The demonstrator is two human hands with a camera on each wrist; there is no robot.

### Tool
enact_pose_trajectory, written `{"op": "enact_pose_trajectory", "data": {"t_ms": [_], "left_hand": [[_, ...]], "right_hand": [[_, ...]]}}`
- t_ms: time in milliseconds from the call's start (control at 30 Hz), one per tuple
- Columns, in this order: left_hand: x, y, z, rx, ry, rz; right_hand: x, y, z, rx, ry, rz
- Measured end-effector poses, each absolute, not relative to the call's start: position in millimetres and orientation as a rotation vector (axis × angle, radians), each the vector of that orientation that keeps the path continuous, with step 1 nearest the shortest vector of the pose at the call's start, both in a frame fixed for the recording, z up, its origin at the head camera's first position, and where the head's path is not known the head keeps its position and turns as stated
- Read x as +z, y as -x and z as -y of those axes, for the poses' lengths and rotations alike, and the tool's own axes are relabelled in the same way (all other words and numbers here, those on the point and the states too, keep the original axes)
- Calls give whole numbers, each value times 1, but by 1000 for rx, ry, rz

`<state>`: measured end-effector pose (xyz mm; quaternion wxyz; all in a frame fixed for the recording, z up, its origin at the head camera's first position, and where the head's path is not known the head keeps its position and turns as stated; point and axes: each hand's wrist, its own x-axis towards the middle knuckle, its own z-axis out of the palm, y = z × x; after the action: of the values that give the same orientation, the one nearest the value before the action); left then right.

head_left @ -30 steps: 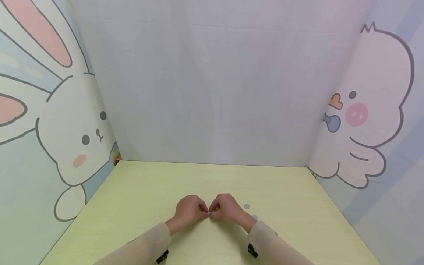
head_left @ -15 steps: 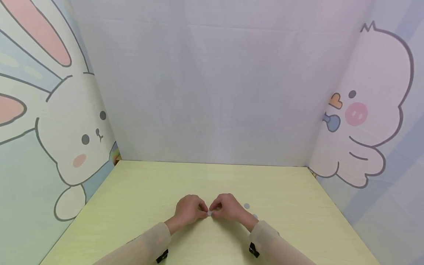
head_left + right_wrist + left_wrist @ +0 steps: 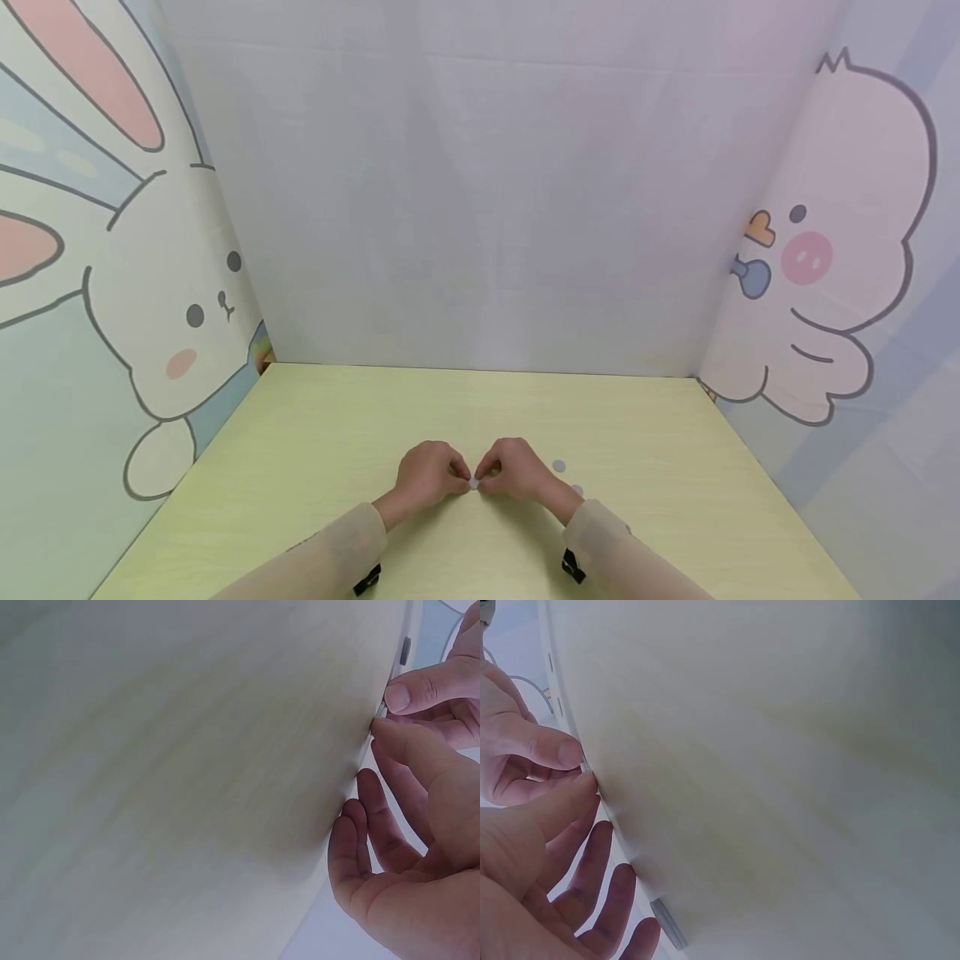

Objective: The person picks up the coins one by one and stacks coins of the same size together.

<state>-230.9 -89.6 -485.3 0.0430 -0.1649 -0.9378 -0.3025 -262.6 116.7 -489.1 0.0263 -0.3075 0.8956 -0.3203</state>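
A small grey disc (image 3: 474,483) sits between both hands over the middle of the table. My left hand (image 3: 431,473) pinches its left edge between thumb and forefinger, and my right hand (image 3: 516,471) does the same at the right edge. Fingertips cover part of the disc in both wrist views. Another grey disc (image 3: 668,924) lies on the table by the left hand's little finger; in the head view that hand hides it. To the right, one more disc (image 3: 558,466) lies flat, and a further disc (image 3: 577,490) is partly behind the right wrist.
A pale yellow table (image 3: 337,417) carries everything. A plain white cloth (image 3: 480,208) hangs along its back edge. Printed cloths with a rabbit (image 3: 157,317) at the left and a chick (image 3: 847,208) at the right close off the sides.
The disc between the fingertips shows more of its face than one second ago. My right hand has shifted very slightly to the right. The left hand has hardly moved.
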Motion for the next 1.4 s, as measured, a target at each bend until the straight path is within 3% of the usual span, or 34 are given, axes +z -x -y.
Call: {"op": "enact_pose_trajectory", "data": {"t_ms": [1400], "left_hand": [[-487,233,91,-885,526,2866]], "right_hand": [[-490,264,-117,-998,948,-2757]]}}
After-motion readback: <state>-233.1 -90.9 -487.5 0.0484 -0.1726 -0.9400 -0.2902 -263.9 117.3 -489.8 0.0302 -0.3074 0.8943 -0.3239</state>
